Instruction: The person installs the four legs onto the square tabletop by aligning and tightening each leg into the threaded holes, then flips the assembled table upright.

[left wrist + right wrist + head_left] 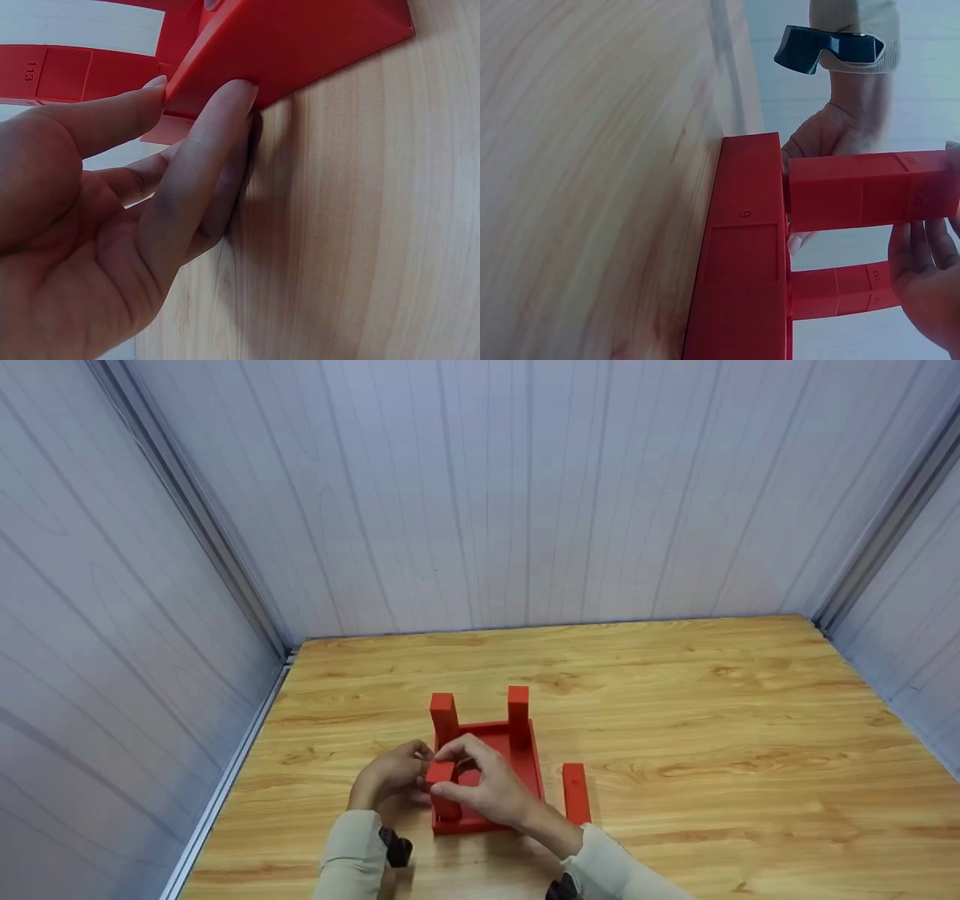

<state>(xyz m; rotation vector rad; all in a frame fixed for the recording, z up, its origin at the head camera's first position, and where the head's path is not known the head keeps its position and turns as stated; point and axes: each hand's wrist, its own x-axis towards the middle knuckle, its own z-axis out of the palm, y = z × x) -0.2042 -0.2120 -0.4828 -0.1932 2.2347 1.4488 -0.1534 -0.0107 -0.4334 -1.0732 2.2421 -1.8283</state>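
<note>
A shallow red base point(499, 769), like a small upturned table, lies on the wooden table. Two red square legs, the back-left leg point(444, 716) and the back-right leg point(518, 712), stand upright at its far corners. At the front left, my right hand point(491, 791) grips the top of a third upright leg point(855, 191) between thumb and fingers. My left hand point(112, 210) is at the base's left side, its fingertips against the red outer wall point(315, 45). A loose red leg point(576, 793) lies to the right of the base.
The wooden tabletop point(720, 720) stretches far to the right and behind the base. White panel walls point(570, 495) rise at the back and both sides. Each sleeve carries a dark wrist device point(395, 847).
</note>
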